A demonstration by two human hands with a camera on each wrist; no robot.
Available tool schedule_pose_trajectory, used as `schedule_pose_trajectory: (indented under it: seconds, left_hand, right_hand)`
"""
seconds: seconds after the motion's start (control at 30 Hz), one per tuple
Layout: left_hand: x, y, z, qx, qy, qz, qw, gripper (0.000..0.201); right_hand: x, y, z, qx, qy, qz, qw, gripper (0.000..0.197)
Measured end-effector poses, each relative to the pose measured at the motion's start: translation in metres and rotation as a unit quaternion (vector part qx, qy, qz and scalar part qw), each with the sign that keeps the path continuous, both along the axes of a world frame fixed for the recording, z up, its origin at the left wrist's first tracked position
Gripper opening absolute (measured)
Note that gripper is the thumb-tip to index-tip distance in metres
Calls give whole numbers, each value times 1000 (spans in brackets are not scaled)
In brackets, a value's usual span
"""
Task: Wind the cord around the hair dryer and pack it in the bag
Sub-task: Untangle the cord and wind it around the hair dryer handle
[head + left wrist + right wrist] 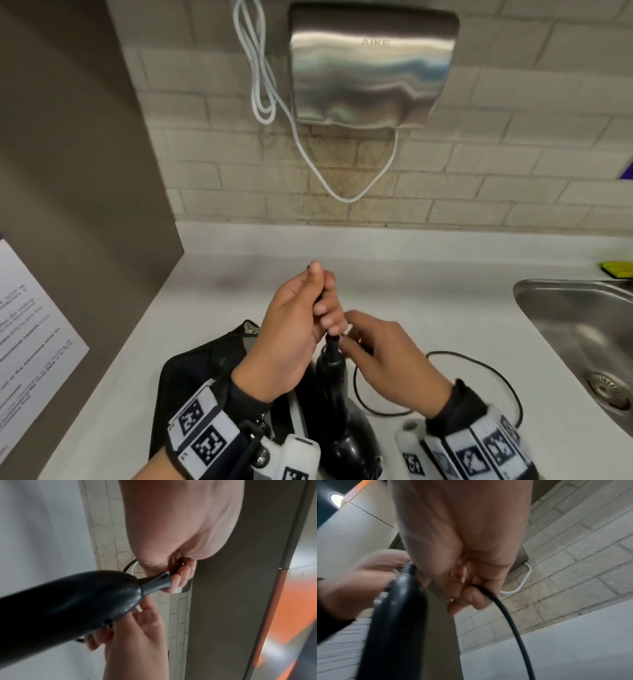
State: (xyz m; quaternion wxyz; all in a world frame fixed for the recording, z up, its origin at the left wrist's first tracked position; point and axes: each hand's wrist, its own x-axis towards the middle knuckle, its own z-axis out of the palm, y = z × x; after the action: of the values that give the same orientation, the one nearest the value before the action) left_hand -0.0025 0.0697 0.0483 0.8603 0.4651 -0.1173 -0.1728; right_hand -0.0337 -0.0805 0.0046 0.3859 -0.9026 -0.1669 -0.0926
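The black hair dryer [337, 407] stands handle-up over the open black bag [202, 373] on the white counter. My left hand [320, 308] is curled round the black cord just above the handle's ribbed strain relief [155, 582]; a bit of cord sticks out above the fist. My right hand [356, 339], close beside the handle's tip, pinches the cord [510, 622] between thumb and fingers. From there the cord [479, 368] lies in a loose loop on the counter to the right. The dryer's body [68, 608] fills the lower left of the left wrist view.
A steel sink [534, 291] is set into the counter at the right, with a yellow sponge [620, 269] behind it. A steel hand dryer [373, 65] with a white cable [260, 85] hangs on the brick wall. A brown side panel with a paper notice [30, 325] closes the left.
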Motion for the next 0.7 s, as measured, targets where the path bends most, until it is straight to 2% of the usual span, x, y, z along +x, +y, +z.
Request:
schedule_pose_trajectory:
  seconds: [0.17,0.33,0.4,0.47,0.53,0.57,0.63,0.7]
  left_hand:
    - [4,-5,-7,-27,21,54,998,36]
    - [5,-6,-3,-50,12,82,995,34]
    - [7,-4,-3,-57,8,91,994,34]
    - [9,-1,-2,-62,5,99,993,33]
    - [10,1,-1,-72,9,99,992,32]
    - [10,2,0,-74,9,96,993,32]
    - [8,1,0,-64,2,90,994,32]
    - [6,-1,-1,-38,-18,83,996,33]
  right_hand:
    - [-36,-16,-5,-28,71,-1,997,19]
    - [-61,-35,-13,70,120,-17,990,17]
    - [-67,-44,-17,118,125,-55,984,20]
    - [-72,-51,-21,140,87,-115,980,18]
    - [-76,-55,-23,98,9,-149,984,8]
    - [-78,-55,-22,48,-35,-148,987,13]
    - [-80,-48,-17,-98,-76,-129,984,18]
    - [-78,-38,-10,-245,-85,-113,959,20]
